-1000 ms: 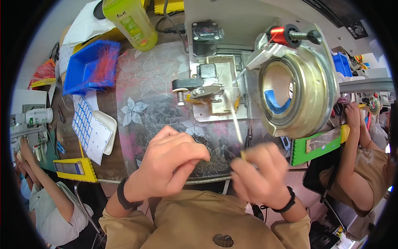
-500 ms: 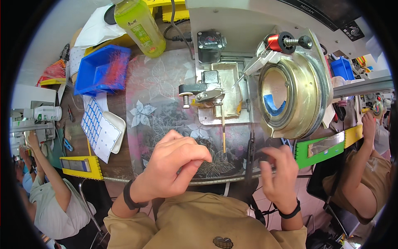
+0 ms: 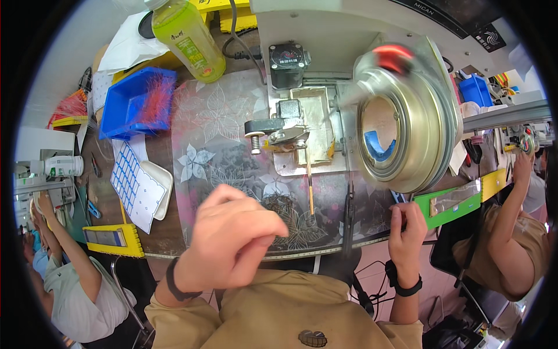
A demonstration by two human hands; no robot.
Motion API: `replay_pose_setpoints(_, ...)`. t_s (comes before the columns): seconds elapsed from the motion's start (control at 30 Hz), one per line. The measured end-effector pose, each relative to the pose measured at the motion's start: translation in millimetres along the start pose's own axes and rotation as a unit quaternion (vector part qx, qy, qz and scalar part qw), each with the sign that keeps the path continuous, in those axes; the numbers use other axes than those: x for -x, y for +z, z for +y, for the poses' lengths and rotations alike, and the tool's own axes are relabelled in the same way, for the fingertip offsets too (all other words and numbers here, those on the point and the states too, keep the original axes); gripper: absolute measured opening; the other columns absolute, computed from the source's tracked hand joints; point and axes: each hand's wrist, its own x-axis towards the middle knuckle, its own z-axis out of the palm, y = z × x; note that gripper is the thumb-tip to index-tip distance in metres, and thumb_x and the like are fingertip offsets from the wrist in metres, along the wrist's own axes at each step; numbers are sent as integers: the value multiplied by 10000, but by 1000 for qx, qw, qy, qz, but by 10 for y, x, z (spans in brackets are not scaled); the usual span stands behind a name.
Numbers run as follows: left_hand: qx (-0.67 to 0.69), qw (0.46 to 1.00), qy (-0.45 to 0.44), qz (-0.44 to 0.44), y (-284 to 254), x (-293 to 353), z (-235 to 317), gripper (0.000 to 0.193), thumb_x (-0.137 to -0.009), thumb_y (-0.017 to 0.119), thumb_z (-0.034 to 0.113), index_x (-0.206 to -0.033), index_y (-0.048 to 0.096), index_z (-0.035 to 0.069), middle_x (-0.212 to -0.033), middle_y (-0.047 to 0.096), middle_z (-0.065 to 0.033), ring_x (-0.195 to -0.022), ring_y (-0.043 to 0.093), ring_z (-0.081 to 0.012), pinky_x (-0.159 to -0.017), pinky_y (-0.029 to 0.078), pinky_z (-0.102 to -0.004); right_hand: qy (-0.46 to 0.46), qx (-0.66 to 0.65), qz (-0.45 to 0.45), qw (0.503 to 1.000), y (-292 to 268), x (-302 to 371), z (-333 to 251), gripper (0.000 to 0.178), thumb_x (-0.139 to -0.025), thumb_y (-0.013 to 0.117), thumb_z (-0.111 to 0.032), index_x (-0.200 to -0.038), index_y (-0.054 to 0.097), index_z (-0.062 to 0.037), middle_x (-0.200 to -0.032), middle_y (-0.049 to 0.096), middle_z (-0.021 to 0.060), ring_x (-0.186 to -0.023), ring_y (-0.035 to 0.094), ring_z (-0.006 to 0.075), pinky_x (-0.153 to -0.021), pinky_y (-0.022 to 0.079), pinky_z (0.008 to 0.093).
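My left hand [image 3: 235,241] hovers over the table's near edge, its thumb and curled fingers pressed together; whatever may be between them is too small or hidden. My right hand [image 3: 407,235] is at the near edge too, beside a green strip holder, with fingers bent in and the thumb against them. Ahead stands a winding machine with a brass-coloured metal drum [image 3: 427,136]. A red spool [image 3: 392,58] at the drum's top is smeared by motion. Left of the drum sits a clamp fixture [image 3: 288,136], with a thin stick [image 3: 311,195] extending from it toward me.
On the left are a blue bin [image 3: 131,107] holding fine red wires, a blue-gridded sheet [image 3: 129,177] and a white tray [image 3: 163,186]. A green drink bottle [image 3: 189,43] stands behind. The green holder [image 3: 444,206] lies right. Other people sit at both sides.
The red spool and its arm, sharp before, are now blurred by motion. My right hand has moved slightly right and its fingers have closed in. My left hand stays nearly in place, still pinched.
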Motion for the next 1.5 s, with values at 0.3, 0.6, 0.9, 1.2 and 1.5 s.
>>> replay_pose_setpoints(0.3, -164, 975, -88, 122, -520, -341, -236, 157, -882, 559, -47, -961, 635, 65, -800, 634, -49, -657, 578, -183, -674, 404, -310, -17, 39, 54, 998, 167, 4, 110, 46, -856, 652, -20, -850, 607, -29, -692, 531, 94, -609, 511, 276, -585, 377, 386)
replay_pose_setpoints(0.6, -273, 962, -10, -26, -366, -245, -590, 197, -818, 642, 2, -983, 666, 107, -799, 621, -45, -691, 587, -260, -665, 401, -336, -72, 64, 77, 992, 225, 20, 197, 131, -789, 633, -68, -791, 507, -32, -681, 452, 125, -616, 447, 329, -583, 318, 420)
replay_pose_setpoints(0.9, -169, 978, -117, -46, -360, -209, -480, 172, -936, 565, 77, -1085, 646, 48, -934, 733, -95, -934, 683, -314, -860, 485, -386, -34, 64, 78, 994, 219, 61, 154, 21, -896, 629, -41, -895, 649, -35, -752, 595, 69, -653, 517, 242, -626, 396, 364)
replay_pose_setpoints(1.2, -119, 989, -79, 47, -389, -332, -321, 399, -880, 668, 115, -1263, 612, 19, -1135, 673, -170, -1084, 634, -328, -957, 457, -377, -83, 66, 133, 985, 320, 18, 145, 62, -815, 660, -12, -822, 614, -53, -629, 509, 45, -563, 477, 231, -571, 323, 366)
replay_pose_setpoints(1.5, -134, 987, -84, -3, -370, -378, -292, 359, -852, 694, 83, -1196, 627, 6, -1084, 654, -161, -1034, 616, -308, -934, 460, -371, -67, 67, 130, 987, 331, -1, 109, 76, -806, 669, -12, -803, 612, -62, -595, 476, 31, -546, 457, 226, -566, 316, 366)
